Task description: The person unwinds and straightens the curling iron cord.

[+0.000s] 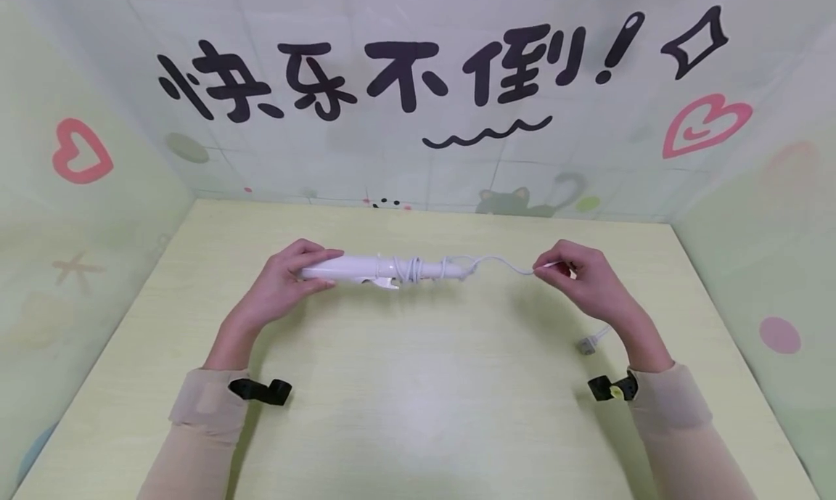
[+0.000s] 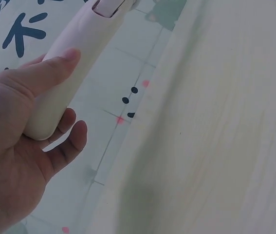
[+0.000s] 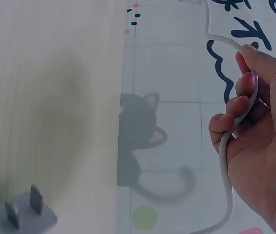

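My left hand (image 1: 277, 282) grips a white curling iron (image 1: 353, 268) by the butt of its handle, holding it level above the table. In the left wrist view, the thumb lies along the handle (image 2: 79, 48). A white power cord (image 1: 416, 269) is wound several times around the iron's far half, beside its lever (image 1: 384, 283). From there a loose length runs to my right hand (image 1: 584, 279), which pinches it between thumb and index finger. The cord (image 3: 227, 175) crosses the curled fingers in the right wrist view. Its two-pin plug (image 1: 587, 345) dangles below that hand.
A pale wood-grain table (image 1: 418, 398) lies beneath both hands. Printed wall panels (image 1: 392, 159) stand along its back and sides. Each wrist carries a black camera mount (image 1: 261, 391).
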`<move>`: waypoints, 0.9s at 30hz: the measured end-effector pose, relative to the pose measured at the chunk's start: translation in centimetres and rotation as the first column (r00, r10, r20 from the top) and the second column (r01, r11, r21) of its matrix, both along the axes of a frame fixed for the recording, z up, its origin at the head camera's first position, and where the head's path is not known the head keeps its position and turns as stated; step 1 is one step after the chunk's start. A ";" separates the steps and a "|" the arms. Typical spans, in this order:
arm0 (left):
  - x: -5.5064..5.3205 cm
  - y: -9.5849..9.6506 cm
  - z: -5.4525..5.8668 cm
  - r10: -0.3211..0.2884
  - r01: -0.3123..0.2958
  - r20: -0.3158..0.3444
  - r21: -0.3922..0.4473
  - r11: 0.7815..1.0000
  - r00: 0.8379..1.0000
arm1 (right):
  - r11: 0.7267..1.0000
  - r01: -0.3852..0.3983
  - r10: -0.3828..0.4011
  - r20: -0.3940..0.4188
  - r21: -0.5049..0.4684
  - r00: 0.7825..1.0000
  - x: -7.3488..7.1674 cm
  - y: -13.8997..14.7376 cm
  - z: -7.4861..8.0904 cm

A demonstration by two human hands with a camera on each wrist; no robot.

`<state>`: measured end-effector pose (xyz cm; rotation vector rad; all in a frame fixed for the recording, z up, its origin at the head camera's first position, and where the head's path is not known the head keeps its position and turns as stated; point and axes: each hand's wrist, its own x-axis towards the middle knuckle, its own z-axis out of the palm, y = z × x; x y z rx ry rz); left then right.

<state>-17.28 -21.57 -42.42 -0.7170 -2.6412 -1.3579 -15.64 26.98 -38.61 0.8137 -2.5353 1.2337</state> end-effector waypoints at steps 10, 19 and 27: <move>0.1 -0.2 0.3 0.022 -0.023 0.034 0.025 0.999 0.999 | 0.998 0.048 -0.049 0.036 0.029 0.998 0.3 1.7 -0.3; 0.2 -0.3 0.4 0.016 -0.017 0.034 0.040 0.999 0.999 | 0.991 0.095 -0.105 0.108 0.090 0.989 0.5 2.6 -0.3; 0.3 -0.6 0.6 0.025 -0.027 0.040 0.036 0.999 0.999 | 0.988 0.090 -0.109 0.144 0.128 0.984 0.5 2.3 -0.5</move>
